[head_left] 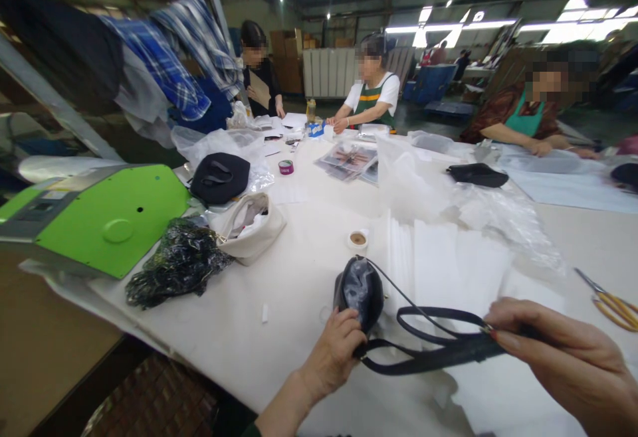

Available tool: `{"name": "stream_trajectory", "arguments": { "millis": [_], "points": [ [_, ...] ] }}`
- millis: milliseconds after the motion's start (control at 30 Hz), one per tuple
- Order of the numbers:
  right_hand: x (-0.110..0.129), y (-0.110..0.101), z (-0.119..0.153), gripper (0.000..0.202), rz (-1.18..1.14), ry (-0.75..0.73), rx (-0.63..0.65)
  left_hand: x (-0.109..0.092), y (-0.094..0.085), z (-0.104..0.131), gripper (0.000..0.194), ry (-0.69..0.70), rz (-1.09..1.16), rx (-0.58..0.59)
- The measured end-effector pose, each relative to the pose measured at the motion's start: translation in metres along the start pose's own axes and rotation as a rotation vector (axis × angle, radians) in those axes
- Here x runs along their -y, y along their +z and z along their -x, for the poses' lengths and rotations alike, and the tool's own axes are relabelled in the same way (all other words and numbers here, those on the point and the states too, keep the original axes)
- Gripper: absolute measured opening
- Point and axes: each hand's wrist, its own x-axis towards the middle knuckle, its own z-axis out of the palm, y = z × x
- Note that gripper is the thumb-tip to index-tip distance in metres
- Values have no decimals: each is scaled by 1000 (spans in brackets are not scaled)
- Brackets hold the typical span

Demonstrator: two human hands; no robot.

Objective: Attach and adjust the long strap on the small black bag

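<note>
A small black bag stands on the white table with its top open, and clear plastic shows inside it. My left hand is closed on the near side of the bag, around its rim. From the bag a long black strap runs to the right in loops. My right hand pinches the strap and its small metal fitting above the table. Beneath the strap lie white paper sheets. Just behind the bag sits a roll of tape.
Scissors with orange handles lie at the right. On the left are a green machine, crumpled black plastic, a cream bag and a black bag. Several people work across the table.
</note>
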Motion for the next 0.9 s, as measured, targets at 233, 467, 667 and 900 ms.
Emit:
{"name": "stream_trajectory", "arguments": {
  "millis": [233, 467, 667, 900],
  "points": [
    [-55, -28, 19, 25, 325, 145, 190, -1, -2, 2, 25, 20, -28, -36],
    [-88, 50, 54, 20, 737, -51, 455, -1, -1, 3, 32, 53, -65, -36],
    [-127, 111, 65, 32, 947, -248, 342, 0, -1, 5, 38, 91, -55, -53],
    [-143, 135, 42, 22, 976, -308, 141, 2, 1, 7, 43, 78, -4, -34]
  ]
}}
